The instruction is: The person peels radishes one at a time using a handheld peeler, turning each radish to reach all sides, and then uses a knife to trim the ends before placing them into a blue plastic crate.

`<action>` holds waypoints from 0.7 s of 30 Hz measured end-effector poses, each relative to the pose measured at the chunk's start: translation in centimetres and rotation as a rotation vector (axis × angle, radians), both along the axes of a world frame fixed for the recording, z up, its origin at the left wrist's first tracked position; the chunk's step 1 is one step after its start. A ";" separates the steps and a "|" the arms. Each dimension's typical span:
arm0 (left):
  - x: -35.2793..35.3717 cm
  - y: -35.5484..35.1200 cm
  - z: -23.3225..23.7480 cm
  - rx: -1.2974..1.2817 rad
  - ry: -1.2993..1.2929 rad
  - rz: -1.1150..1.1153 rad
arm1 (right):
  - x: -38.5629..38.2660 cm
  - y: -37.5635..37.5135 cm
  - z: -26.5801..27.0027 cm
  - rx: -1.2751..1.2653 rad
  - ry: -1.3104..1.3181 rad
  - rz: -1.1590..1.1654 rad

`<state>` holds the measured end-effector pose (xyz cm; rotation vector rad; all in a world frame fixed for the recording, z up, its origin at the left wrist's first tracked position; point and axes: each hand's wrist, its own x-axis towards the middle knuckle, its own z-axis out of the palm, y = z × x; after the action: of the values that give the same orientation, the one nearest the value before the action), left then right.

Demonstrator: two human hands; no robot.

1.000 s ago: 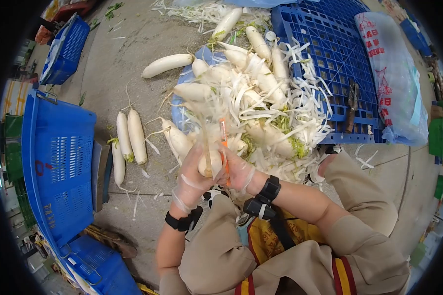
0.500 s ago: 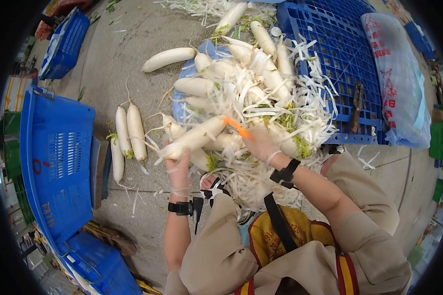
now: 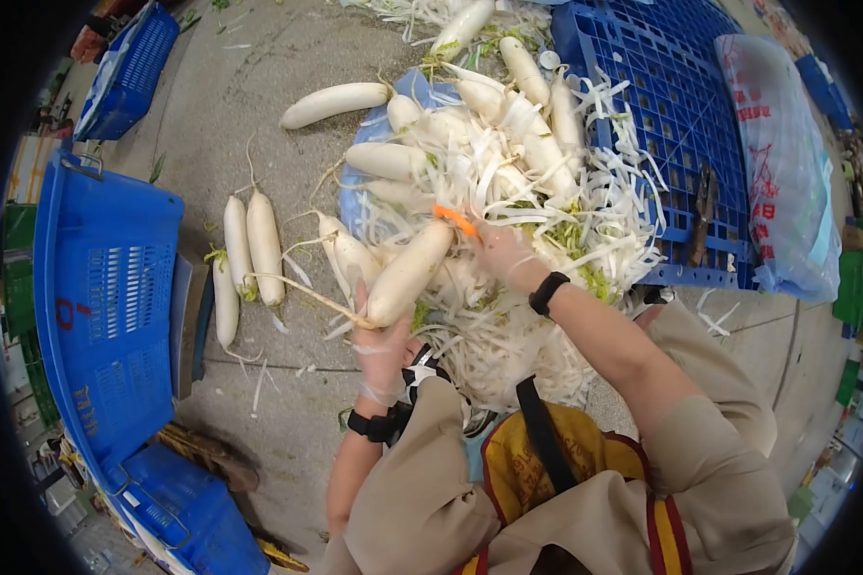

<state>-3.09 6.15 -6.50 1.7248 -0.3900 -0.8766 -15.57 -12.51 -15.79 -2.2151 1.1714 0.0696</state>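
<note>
My left hand (image 3: 382, 353), in a thin clear glove, is closed around the lower, rooted end of a white radish (image 3: 409, 275). The radish tilts up and to the right, away from my palm. In my gloved right hand (image 3: 504, 257) is an orange peeler (image 3: 455, 219), at the upper end of that radish. Beneath and beyond both hands lies a heap of radish peelings (image 3: 508, 335). Several whole radishes (image 3: 385, 161) rest in the heap on a blue plastic sheet (image 3: 377, 129), some partly covered by peel strips.
Three radishes (image 3: 266, 244) lie on the concrete floor at left, beside a tall blue basket (image 3: 110, 297). A blue pallet (image 3: 676, 125) with a dark-handled tool (image 3: 703, 216) stands at right, next to a plastic bag (image 3: 775, 163) with red print. Another blue crate (image 3: 129, 77) sits farther back.
The held radish has swung to a steeper angle, its lower end moving right. My left hand has shifted right and down; the peeler remains near the radish's upper end.
</note>
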 end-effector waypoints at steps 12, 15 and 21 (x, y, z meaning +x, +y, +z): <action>0.0 -0.4 0.5 0.043 -0.005 -0.021 | 1.0 -0.4 2.4 -0.040 0.049 0.127; -0.1 -0.7 0.5 -0.034 -0.034 -0.010 | 0.6 3.5 3.9 -0.119 -0.152 0.342; 0.0 -0.6 0.7 -0.041 0.141 0.045 | 0.4 1.9 1.9 0.100 0.035 0.161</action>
<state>-3.08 5.52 -5.76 1.6173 -0.2727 -0.9453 -15.12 -10.57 -13.88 -2.2229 0.9837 0.2289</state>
